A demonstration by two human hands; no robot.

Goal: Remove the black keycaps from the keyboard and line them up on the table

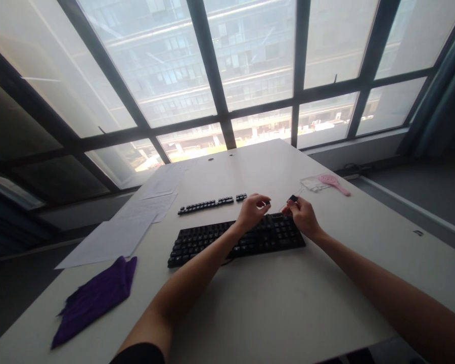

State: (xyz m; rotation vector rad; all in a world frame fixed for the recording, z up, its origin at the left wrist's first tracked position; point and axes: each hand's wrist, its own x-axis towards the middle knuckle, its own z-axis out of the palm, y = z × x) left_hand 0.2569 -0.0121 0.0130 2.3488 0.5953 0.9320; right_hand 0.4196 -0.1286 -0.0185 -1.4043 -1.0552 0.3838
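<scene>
A black keyboard point(208, 242) lies on the white table, partly covered by my forearms. Above its right half, my left hand point(252, 211) pinches a small black keycap point(267, 203) between thumb and fingers. My right hand point(304, 216) is closed on a small black-handled keycap puller point(292, 198); a thin wire shows near its fingertips. Behind the keyboard, loose black keycaps point(207, 205) are laid out in rows, with a short separate group point(241, 197) close to my left hand.
A pink hairbrush-shaped object point(335, 184) lies beside a clear plastic bag point(314, 184) at the back right. White paper sheets point(109, 240) and a folded purple cloth point(96, 301) are on the left. Large windows point(254, 55) stand beyond the table point(273, 313).
</scene>
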